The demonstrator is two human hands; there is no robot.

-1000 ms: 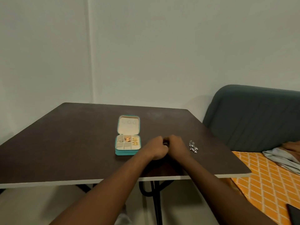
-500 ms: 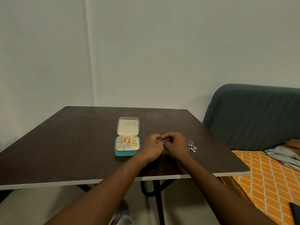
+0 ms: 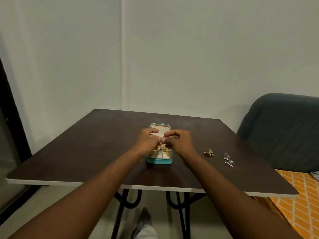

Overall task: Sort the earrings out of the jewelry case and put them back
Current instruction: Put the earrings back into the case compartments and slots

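A small teal jewelry case (image 3: 159,160) lies open on the dark table (image 3: 86,152), its cream lid flat behind it and gold earrings in its compartments. My left hand (image 3: 148,141) and my right hand (image 3: 179,141) hover over the case, fingertips pinched together above the compartments around something small and gold that I cannot make out. A dark gold earring pair (image 3: 209,152) lies on the table right of the case. A silver dangling earring pair (image 3: 228,159) lies further right.
A grey-green upholstered seat back (image 3: 283,128) stands right of the table, with an orange patterned cloth (image 3: 296,195) below it. The table's black legs (image 3: 176,209) and my foot (image 3: 145,223) show under the front edge. Walls close in behind and left.
Both hands moved left from beside the silver earrings to above the open case. A dark gold earring pair now lies on the table where the hands were.
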